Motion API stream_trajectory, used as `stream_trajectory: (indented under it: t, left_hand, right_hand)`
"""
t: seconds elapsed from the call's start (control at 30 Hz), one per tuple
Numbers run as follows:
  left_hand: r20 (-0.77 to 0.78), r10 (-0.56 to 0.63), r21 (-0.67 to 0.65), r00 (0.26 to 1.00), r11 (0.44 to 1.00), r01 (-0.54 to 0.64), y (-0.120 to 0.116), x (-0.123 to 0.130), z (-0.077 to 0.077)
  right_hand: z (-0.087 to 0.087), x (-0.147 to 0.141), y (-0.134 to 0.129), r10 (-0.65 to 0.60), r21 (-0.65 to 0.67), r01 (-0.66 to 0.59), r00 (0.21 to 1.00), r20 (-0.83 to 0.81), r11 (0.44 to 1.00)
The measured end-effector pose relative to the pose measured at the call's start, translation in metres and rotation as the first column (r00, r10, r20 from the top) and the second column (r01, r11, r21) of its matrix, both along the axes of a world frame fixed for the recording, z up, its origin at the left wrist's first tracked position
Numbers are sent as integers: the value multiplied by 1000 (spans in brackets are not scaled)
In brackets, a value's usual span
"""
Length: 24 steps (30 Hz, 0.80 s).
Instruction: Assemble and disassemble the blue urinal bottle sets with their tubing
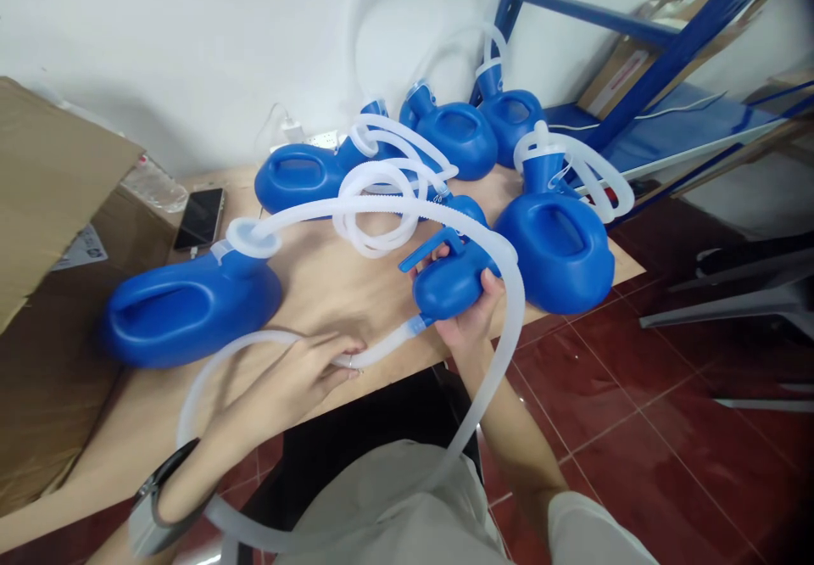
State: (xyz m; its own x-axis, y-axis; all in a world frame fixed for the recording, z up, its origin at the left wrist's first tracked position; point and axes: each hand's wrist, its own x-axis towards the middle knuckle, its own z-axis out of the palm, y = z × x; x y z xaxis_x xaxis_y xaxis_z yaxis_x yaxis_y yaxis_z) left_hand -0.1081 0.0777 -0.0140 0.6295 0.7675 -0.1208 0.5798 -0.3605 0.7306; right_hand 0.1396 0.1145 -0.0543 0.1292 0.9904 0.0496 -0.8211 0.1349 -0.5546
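Left fingers (342,345) grip a soft-looking hose (387,347), right fingers (490,286) a blue fitting (448,288). Probably light, rigid; hold its rounded body.

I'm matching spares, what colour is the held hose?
The hose is translucent white, best in head view.

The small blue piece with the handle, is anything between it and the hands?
Nothing visible separates the right hand from the small blue piece: that hand holds it. A stretch of white tube, gripped by the left hand, runs between that hand and the piece.
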Motion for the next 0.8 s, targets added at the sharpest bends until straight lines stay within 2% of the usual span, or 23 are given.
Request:
stream_trajectory:
  t: [0.1,0.23,0.37,0.5,0.7,0.8]
  left_hand:
    - [-13,39,-19,999,999,-39,1,1,2]
    - [37,132,-122,991,984,-127,-1,7,1]
    - [86,154,-178,984,974,-137,0,25,3]
    - [183,238,-251,954,949,-188,3,48,7]
    - [202,284,-291,937,931,-219,11,72,1]
    - [213,315,-325,925,916,-236,13,78,0]
  right_hand:
    - [-6,0,0,-17,-27,17,1000,-16,1000]
    - [-9,2,3,-3,-23,3,1000,-24,1000]
    - [-10,1,5,22,1,-22,999,-25,1000]
    - [-10,-2,5,45,17,-45,998,-32,999]
    - [-9,2,4,66,-35,-66,998,9,997]
    - [-9,3,5,39,-52,-38,999,15,998]
